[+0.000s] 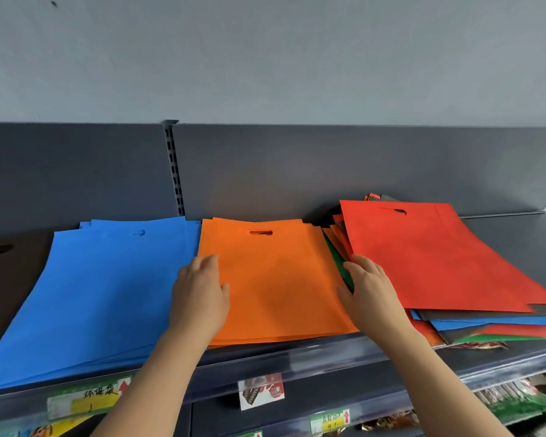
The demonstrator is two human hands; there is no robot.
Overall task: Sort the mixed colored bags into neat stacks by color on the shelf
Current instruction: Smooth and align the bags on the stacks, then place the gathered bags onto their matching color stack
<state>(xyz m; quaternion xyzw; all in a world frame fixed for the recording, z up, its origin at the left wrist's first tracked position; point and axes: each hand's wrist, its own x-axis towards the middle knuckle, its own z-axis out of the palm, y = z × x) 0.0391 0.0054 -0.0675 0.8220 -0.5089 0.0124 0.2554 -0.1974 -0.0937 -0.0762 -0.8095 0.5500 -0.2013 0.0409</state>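
Pressing the left edge of the orange stack of flat fabric bags (275, 279), my left hand (199, 298) is lying straight-fingered. My right hand (372, 291), relaxed and gripping nothing, is touching its right edge beside the red-topped mixed pile (438, 257).

Grey shelf (517, 234), left to right: dark bag (10, 279), blue stack (101, 294), orange stack (275, 279), red-topped mixed pile (438, 257).

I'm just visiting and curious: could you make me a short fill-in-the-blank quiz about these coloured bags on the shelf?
The middle stack, between the left hand and right hand, is ____.
The neighbouring stack on its left is ____.
The top bag of the mixed pile is ____.
Missing words: orange; blue; red.
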